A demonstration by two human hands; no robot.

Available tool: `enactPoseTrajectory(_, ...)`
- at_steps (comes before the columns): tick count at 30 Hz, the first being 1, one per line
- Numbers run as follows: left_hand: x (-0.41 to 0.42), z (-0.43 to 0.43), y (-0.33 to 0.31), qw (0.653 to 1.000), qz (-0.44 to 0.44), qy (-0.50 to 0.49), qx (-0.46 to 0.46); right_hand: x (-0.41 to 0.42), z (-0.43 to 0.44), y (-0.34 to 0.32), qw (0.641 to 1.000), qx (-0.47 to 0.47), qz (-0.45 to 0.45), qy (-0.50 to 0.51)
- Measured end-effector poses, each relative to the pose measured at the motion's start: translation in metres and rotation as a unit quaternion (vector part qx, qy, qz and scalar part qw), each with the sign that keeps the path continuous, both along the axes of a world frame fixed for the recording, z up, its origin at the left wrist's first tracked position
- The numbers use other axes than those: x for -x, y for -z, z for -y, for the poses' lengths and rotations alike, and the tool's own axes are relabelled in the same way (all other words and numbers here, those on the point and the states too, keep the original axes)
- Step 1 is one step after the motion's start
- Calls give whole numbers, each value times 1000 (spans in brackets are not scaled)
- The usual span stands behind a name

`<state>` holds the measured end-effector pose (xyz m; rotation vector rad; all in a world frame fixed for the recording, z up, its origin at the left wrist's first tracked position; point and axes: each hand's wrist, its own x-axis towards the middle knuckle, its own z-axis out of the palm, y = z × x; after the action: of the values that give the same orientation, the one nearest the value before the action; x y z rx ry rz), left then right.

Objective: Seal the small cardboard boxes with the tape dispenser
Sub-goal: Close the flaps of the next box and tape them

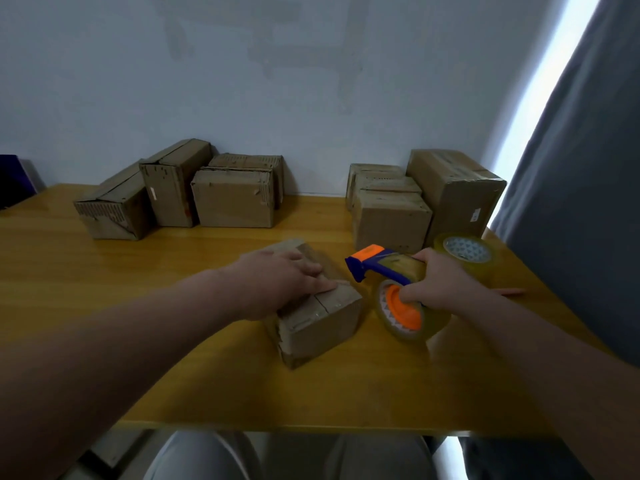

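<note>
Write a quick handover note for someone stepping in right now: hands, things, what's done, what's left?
Left hand: lies flat on top of the small brown cardboard box, in the middle of the yellow wooden table.
Right hand: grips the blue-and-orange tape dispenser, close beside that box on its right.
The spare roll of clear tape sits behind that hand.
Done: the flaps are closed. I cannot tell whether the top seam is taped.
Left: tape this box, then check the back-left brown cardboard boxes and the back-right brown cardboard boxes.
</note>
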<state>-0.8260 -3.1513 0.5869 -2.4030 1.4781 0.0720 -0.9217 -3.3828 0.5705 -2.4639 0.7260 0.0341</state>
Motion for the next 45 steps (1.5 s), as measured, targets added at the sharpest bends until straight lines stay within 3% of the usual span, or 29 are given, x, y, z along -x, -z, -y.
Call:
enactPoseTrajectory(4,16,3,12,984,-48,-69,158,0,-1,-2,997,64,-41,-2)
enactPoseTrajectory(9,31,7,27,986,-44,-95,131,3,0,1,998,55,-19,-11)
enactPoseTrajectory(16,10,-8,29,982,-68,-101,143,17,12,1,989,-38,141,-33)
enactPoseTrajectory(20,10,-7,27,976,-61,-115,174,27,5,-6,968,-150,194,-59)
enactPoseTrajectory(22,12,-5,23,962,-118,-151,194,29,2,-7,961,-177,196,-78)
enactPoseTrajectory(24,14,-4,15,917,-217,-182,282,32,0,-7,960,-179,191,-100)
enactPoseTrajectory(25,15,-3,13,875,-262,-199,356,33,-1,-6,960,-175,190,-112)
enactPoseTrajectory(27,16,-2,7,735,-391,-264,487,35,-4,-6,959,-164,189,-132)
enactPoseTrajectory(29,17,-2,1,561,-557,-325,518,36,-7,-6,958,-156,192,-148)
enactPoseTrajectory(30,18,-3,-1,501,-614,-338,508,37,-8,-6,957,-150,192,-155)
enactPoseTrajectory(31,18,-3,-2,471,-649,-340,492,37,-9,-7,957,-144,193,-161)
enactPoseTrajectory(34,23,-4,-7,469,-675,-330,464,37,-12,-9,956,-131,193,-178)
enactPoseTrajectory(40,25,-5,-6,482,-638,-343,493,36,-16,-16,952,-119,194,-203)
enactPoseTrajectory(45,22,-7,2,527,-565,-374,513,36,-24,-23,946,-102,183,-248)
